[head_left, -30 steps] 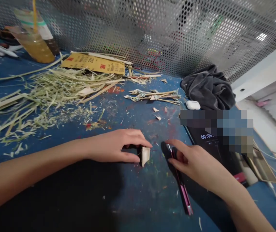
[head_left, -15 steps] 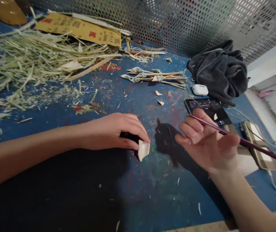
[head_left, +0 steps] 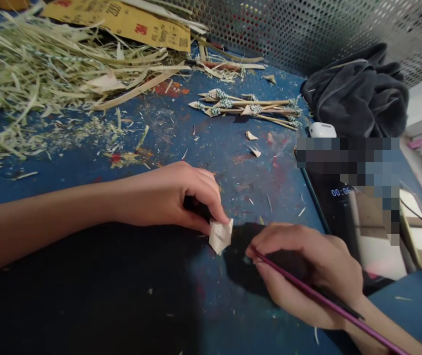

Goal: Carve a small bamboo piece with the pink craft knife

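My left hand (head_left: pixel 170 197) rests on the blue table (head_left: pixel 85 162), fingers curled, pinching a small pale folded leaf piece (head_left: pixel 220 235) against the surface. My right hand (head_left: pixel 307 273) sits just right of that piece, fingers closed around a thin purple stick (head_left: pixel 329 303) that runs back toward the lower right. The stick's tip lies near my right fingertips, a little right of the leaf piece.
A heap of green-yellow straw strips (head_left: pixel 40 79) covers the far left. Tied leaf-and-stick pieces (head_left: pixel 248 107) lie at the back centre, near yellow sandpaper (head_left: pixel 122 22). A dark cloth (head_left: pixel 359 93), a white earbud case (head_left: pixel 322 130) and a phone (head_left: pixel 347 207) are on the right.
My right hand has dropped from a raised, palm-up pose to the table beside the leaf piece, with the purple stick in it. The view has tilted downward. My left hand has barely moved.
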Tool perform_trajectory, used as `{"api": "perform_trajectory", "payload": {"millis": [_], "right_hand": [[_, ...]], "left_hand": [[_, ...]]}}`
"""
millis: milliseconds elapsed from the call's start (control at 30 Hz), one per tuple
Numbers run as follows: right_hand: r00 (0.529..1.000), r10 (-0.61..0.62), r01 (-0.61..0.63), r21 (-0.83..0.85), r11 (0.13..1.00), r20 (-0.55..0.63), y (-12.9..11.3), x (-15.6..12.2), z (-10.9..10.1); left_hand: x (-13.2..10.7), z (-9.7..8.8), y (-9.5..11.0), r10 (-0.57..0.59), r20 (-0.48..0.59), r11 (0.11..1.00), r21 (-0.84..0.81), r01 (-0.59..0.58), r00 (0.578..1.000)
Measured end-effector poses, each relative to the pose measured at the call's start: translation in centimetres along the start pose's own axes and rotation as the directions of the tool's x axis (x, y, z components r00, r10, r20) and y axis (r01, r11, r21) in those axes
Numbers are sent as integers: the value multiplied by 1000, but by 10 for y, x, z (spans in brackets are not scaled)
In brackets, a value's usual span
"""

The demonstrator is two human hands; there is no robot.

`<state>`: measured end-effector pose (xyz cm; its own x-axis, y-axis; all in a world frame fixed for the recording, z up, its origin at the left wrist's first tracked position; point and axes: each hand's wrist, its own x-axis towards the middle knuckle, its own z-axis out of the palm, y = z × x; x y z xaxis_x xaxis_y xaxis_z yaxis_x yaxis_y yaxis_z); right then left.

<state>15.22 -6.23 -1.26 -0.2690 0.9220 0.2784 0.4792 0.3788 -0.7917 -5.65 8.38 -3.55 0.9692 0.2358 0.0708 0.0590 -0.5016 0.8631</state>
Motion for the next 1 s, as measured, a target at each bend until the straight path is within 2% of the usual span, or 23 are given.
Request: {"api": "perform_trajectory", "payload": {"millis": [100,200,300,400,533,633,733,800,933,1000], "right_hand": [[982,-172,175,-42,984,81,0,3,2],[971,-201,214,-102,971,126,-2,3,2],[980,-165,175,-85,981,115,-4,1,4],[996,-78,77,28,997,34,-3,-2,2],[991,132,-122,201,972,-34,3,-6,-12],[986,162,-150,239,959,-28,7,-4,-21],[995,85,-92,199,976,46,5,0,-21],[993,86,-95,122,988,78,3,2,-16],[987,145,-141,-52,989,72,0,0,-5],[992,116,-111,-106,988,51,-1,-2,-1]], "left_hand": [[0,0,0,-23,-6,1000,-13,23,1000],[0,1,0,-44,-11,998,-35,44,999],[-1,1,-1,-33,-18,999,-42,33,999],[0,1,0,-17,-15,999,-34,16,1000],[2,1,1,-6,-1,999,-41,6,1000],[2,2,1,1,7,1000,-25,-1,1000],[2,3,1,-3,8,1000,-15,3,1000],[3,3,1,6,11,1000,-14,-6,1000],[5,4,4,4,0,1000,-30,-4,1000],[5,5,6,-13,-15,999,-31,12,1000]]}}
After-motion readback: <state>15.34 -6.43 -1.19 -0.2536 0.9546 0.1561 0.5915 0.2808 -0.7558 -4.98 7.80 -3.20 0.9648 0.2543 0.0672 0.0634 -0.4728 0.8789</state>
